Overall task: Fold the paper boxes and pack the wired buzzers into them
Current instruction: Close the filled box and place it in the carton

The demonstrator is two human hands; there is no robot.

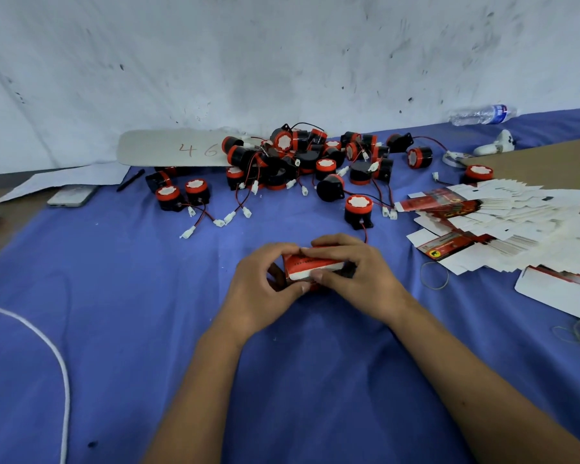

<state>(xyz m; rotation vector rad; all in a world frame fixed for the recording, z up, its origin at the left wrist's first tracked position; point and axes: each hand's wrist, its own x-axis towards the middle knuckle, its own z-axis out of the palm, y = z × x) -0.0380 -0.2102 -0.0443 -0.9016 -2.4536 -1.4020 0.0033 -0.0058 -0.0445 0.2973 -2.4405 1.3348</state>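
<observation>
A small red and white paper box (310, 266) sits low over the blue cloth at the centre. My left hand (263, 289) grips its left end with curled fingers and thumb. My right hand (355, 272) holds its right side, fingers over the top and thumb on the white front flap. A pile of black and red wired buzzers (302, 159) lies behind, and one single buzzer (358, 212) stands just beyond the box. Flat unfolded boxes (503, 226) fan out on the right. What the box holds is hidden.
A white cord (52, 349) curves across the cloth at left. A phone (71, 195) and a pen (130, 180) lie far left, beside a card marked 46 (175, 147). A water bottle (482, 114) lies by the wall. Rubber bands (434, 275) lie near the flat boxes.
</observation>
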